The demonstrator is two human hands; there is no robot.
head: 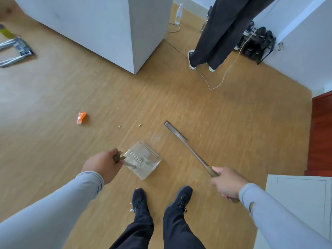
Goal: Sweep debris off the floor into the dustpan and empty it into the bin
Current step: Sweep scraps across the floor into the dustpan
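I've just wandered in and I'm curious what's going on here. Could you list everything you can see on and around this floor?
dustpan: one, clear, on the floor ahead of the feet
broom: one, dark head, long handle, right of the dustpan
wrapper: one, orange, on the floor to the left
scraps: a few, white, beyond the dustpan
cable: one, white, looping past the standing person
standing person: one, dark trousers, top right
bottle: one, clear, by the far wall
shoes on rack: several, dark, by the right wall
cabinet: one, white, top centre
left hand: grips the dustpan handle
right hand: grips the broom handle
own shoes: two, black, bottom centre
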